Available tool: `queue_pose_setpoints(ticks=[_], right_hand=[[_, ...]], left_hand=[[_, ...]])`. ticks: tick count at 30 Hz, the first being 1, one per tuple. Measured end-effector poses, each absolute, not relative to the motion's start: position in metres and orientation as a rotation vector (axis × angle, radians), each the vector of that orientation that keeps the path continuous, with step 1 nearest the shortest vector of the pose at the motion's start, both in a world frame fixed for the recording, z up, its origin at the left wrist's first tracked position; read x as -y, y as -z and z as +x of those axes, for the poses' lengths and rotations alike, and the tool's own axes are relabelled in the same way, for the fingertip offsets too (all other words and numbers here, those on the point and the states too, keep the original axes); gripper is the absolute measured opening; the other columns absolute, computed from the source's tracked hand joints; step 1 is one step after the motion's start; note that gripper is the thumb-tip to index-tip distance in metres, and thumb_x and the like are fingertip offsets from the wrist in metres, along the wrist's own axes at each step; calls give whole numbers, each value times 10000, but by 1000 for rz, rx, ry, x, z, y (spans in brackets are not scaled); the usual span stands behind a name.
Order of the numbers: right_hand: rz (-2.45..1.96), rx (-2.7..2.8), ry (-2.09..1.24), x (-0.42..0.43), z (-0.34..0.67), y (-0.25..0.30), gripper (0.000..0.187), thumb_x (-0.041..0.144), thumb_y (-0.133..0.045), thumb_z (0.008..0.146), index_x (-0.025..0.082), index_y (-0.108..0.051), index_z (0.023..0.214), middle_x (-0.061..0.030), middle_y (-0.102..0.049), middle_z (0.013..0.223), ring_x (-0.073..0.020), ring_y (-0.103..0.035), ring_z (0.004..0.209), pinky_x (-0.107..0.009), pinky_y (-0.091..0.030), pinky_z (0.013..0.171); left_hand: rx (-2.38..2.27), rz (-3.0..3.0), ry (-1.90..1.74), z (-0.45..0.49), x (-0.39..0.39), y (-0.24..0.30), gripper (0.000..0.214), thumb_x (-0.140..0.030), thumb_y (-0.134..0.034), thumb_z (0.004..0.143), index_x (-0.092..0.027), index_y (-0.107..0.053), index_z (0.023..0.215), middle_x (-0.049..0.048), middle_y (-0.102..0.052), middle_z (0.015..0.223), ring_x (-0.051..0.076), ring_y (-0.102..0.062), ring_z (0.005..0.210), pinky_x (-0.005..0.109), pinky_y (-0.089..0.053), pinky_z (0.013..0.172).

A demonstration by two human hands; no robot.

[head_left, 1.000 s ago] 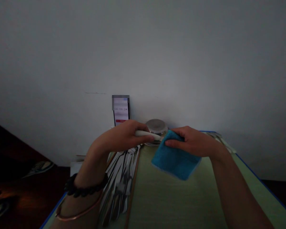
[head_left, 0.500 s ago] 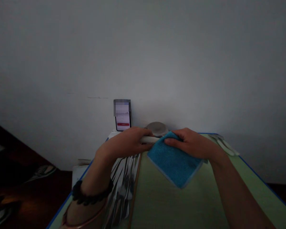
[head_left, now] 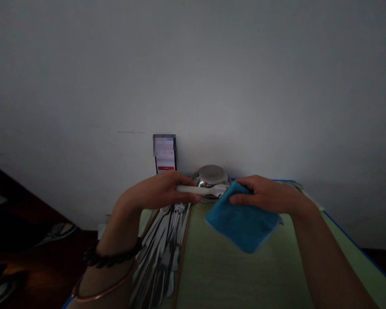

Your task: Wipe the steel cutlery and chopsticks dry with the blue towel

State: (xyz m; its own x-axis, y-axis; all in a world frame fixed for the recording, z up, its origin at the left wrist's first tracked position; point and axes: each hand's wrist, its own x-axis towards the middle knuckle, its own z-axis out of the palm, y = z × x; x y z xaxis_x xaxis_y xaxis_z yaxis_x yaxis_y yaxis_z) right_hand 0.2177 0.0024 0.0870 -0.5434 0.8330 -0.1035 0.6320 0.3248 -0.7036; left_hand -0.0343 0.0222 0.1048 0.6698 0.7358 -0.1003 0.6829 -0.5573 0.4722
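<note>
My left hand [head_left: 162, 191] is closed around the white handle of a piece of cutlery [head_left: 193, 189], held level above the table. Its metal end runs to the right into a blue cloth [head_left: 242, 221]. My right hand [head_left: 263, 195] pinches that cloth around the cutlery's tip, and the rest of the cloth hangs down below the hand. The tip itself is hidden by the cloth, so I cannot tell whether it is a spoon, a fork or a knife.
Several pieces of metal cutlery [head_left: 162, 246] lie in a row on the left of the green table [head_left: 218, 274]. A steel bowl [head_left: 211, 177] stands at the far edge by the wall, beside an upright phone [head_left: 165, 153]. More cutlery [head_left: 297, 187] lies far right.
My right hand has drawn the cloth to the right along the cutlery, baring more of the white handle and the metal shank. My left hand has shifted slightly left.
</note>
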Motion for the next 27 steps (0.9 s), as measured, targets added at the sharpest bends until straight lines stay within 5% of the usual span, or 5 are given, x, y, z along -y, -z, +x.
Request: queue_pose_setpoints(ticks=[8, 17, 27], right_hand=[[-1353, 2328, -894, -3, 217, -86, 471, 557, -307, 839, 177, -551, 708, -6, -575, 646, -123, -530, 564, -236, -398, 499], [-1376, 2270, -444, 2, 201, -87, 419, 502, -285, 874, 179, -526, 759, -42, -516, 801, -148, -516, 718, -275, -388, 629], [-1446, 2272, -405, -2, 207, -85, 443, 512, -281, 871, 172, -493, 681, -15, -487, 685, -133, -491, 625, -276, -378, 605]], left_hand=[[-1071, 2541, -248, -25, -22, -108, 288, -375, -543, 779, -198, -639, 985, -16, -630, 704, 97, -538, 584, 177, -344, 541], [-1094, 2590, -268, -25, -23, -108, 257, -279, -546, 769, -209, -638, 998, 6, -668, 837, 126, -589, 710, 197, -381, 638], [-1150, 2523, -248, -33, -24, -106, 317, -419, -550, 757, -220, -643, 985, -3, -669, 793, 132, -580, 683, 202, -381, 627]])
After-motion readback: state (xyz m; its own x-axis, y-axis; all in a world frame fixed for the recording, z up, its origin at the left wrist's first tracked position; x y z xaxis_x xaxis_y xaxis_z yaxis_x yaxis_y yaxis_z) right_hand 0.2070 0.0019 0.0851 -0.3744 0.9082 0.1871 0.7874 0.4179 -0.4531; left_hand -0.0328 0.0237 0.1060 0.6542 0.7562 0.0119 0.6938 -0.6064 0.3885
